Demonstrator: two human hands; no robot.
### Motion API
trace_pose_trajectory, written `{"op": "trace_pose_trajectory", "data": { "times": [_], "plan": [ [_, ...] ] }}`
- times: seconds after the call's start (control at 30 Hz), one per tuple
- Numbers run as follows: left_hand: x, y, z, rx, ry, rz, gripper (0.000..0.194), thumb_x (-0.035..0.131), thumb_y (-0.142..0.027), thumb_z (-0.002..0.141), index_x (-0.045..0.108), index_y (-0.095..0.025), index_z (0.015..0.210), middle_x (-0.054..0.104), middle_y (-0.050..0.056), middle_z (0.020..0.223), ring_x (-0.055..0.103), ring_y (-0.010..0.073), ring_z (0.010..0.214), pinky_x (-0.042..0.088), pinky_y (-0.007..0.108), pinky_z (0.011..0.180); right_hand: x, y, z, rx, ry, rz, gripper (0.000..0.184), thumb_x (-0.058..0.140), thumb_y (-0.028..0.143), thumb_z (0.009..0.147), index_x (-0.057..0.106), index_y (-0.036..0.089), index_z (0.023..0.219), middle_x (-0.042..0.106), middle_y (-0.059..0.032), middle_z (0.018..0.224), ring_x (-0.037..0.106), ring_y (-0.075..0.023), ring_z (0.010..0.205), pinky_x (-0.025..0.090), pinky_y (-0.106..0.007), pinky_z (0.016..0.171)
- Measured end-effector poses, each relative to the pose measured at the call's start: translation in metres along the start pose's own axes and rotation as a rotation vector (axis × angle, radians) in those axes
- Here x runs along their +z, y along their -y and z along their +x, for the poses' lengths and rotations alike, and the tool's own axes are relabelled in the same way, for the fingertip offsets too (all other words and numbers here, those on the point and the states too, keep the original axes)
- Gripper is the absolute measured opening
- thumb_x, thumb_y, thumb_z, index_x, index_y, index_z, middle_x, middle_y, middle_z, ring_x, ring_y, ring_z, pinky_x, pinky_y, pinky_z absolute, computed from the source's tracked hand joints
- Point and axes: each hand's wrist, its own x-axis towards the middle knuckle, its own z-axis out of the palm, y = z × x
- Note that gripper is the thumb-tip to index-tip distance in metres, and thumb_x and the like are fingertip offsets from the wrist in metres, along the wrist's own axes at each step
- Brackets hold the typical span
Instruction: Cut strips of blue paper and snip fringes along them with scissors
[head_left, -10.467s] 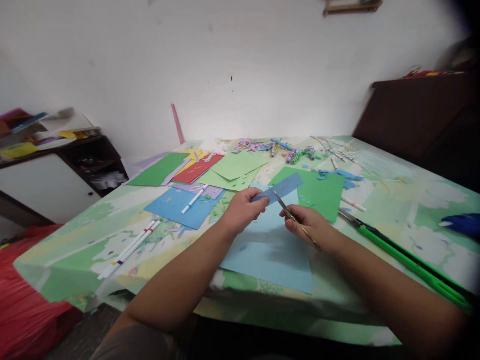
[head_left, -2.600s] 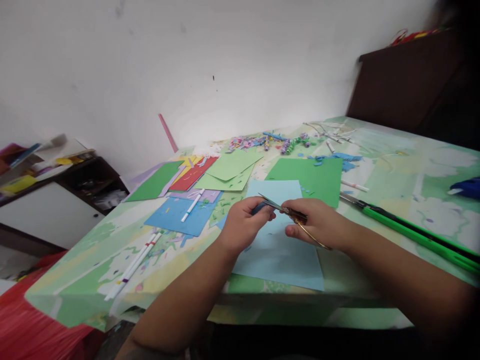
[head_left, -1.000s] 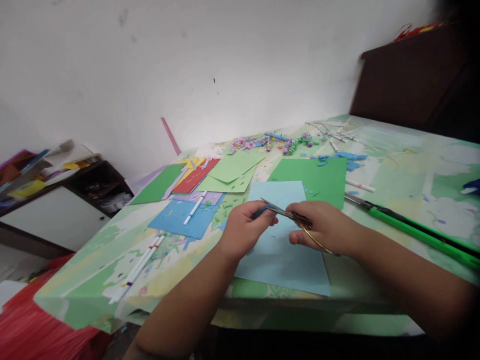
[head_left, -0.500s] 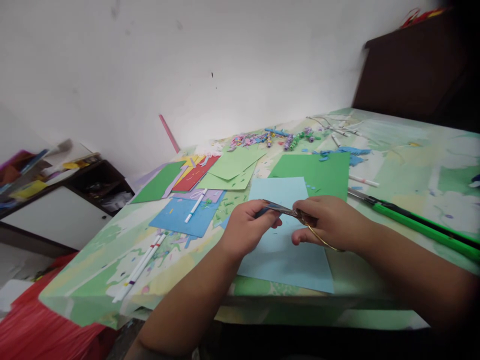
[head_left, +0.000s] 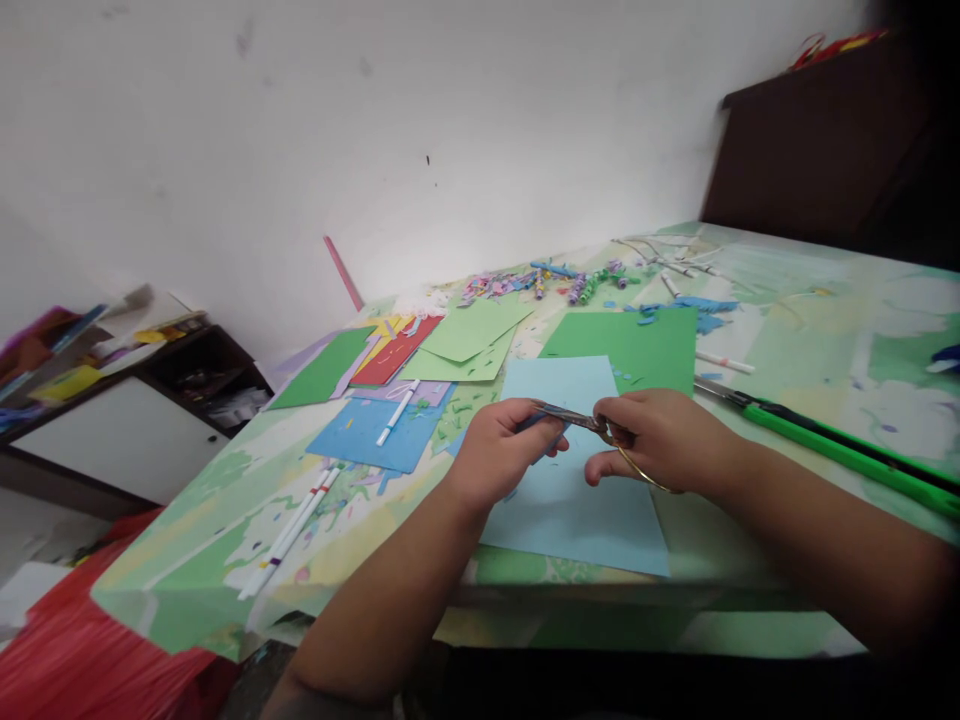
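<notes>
My left hand (head_left: 504, 447) is closed on a small piece of blue paper (head_left: 541, 437), mostly hidden by the fingers. My right hand (head_left: 654, 440) grips gold-handled scissors (head_left: 581, 417) with a finger and thumb at the loops. The scissor blades reach left to the left hand's fingertips and lie close together at the blue paper. Under both hands a light blue sheet (head_left: 577, 515) lies flat at the table's front edge, with tiny scraps on it.
Right of my right hand lies a green utility knife (head_left: 840, 450), blade towards the middle. A green sheet (head_left: 645, 340), light green sheets (head_left: 469, 340) and blue sheets (head_left: 375, 435) surround the work. White pens (head_left: 292, 530) lie left. Curled paper beads (head_left: 577, 288) and scraps (head_left: 495, 287) sit at the back.
Earlier a long blue paper strip stuck out from my left hand; now only a small part shows. Over the last second the scissor blades have closed together. The hands have barely shifted.
</notes>
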Motion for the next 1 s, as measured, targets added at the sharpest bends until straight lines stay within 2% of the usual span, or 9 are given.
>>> {"op": "trace_pose_trajectory", "data": {
  "times": [0.23, 0.4, 0.63, 0.83, 1.0],
  "plan": [
    [-0.0018, -0.0019, -0.0002, 0.047, -0.001, 0.079, 0.013, 0.053, -0.021, 0.071, 0.062, -0.015, 0.063, 0.059, -0.001, 0.057, 0.051, 0.0080, 0.054, 0.039, 0.020, 0.053, -0.0030, 0.0003, 0.0008, -0.035, 0.025, 0.106, 0.051, 0.048, 0.065, 0.068, 0.054, 0.018, 0.085, 0.053, -0.0025, 0.067, 0.047, -0.0163, 0.061, 0.029, -0.023, 0.051],
    [-0.0010, -0.0014, 0.0000, 0.073, -0.045, 0.139, 0.016, 0.052, -0.020, 0.072, 0.062, -0.015, 0.061, 0.059, -0.001, 0.056, 0.051, 0.0076, 0.054, 0.039, 0.019, 0.053, -0.0025, -0.0007, 0.0004, -0.062, 0.046, 0.145, 0.051, 0.045, 0.065, 0.071, 0.053, 0.017, 0.086, 0.052, -0.0031, 0.068, 0.046, -0.0164, 0.062, 0.030, -0.024, 0.053],
    [-0.0004, 0.0005, 0.0003, 0.081, -0.028, 0.160, 0.015, 0.053, -0.020, 0.072, 0.063, -0.015, 0.063, 0.060, -0.001, 0.057, 0.050, 0.0069, 0.052, 0.038, 0.018, 0.050, -0.0004, -0.0008, -0.0007, -0.090, 0.046, 0.102, 0.054, 0.038, 0.068, 0.072, 0.051, 0.016, 0.079, 0.051, -0.0023, 0.063, 0.044, -0.0154, 0.058, 0.027, -0.023, 0.050],
    [-0.0001, 0.0043, 0.0008, 0.087, -0.010, 0.137, 0.016, 0.053, -0.023, 0.074, 0.062, -0.015, 0.063, 0.061, -0.001, 0.058, 0.052, 0.0076, 0.053, 0.038, 0.019, 0.049, -0.0018, -0.0007, -0.0017, -0.050, 0.024, 0.005, 0.055, 0.037, 0.071, 0.070, 0.051, 0.017, 0.073, 0.051, -0.0032, 0.061, 0.046, -0.0162, 0.056, 0.024, -0.023, 0.048],
    [0.0007, 0.0061, 0.0003, 0.095, 0.010, 0.063, 0.016, 0.055, -0.024, 0.073, 0.062, -0.015, 0.062, 0.059, -0.001, 0.055, 0.051, 0.0070, 0.051, 0.038, 0.019, 0.049, -0.0050, -0.0020, -0.0021, -0.099, -0.018, -0.052, 0.058, 0.036, 0.073, 0.068, 0.052, 0.017, 0.069, 0.050, -0.0026, 0.056, 0.046, -0.0156, 0.052, 0.023, -0.022, 0.046]
  ]
}}
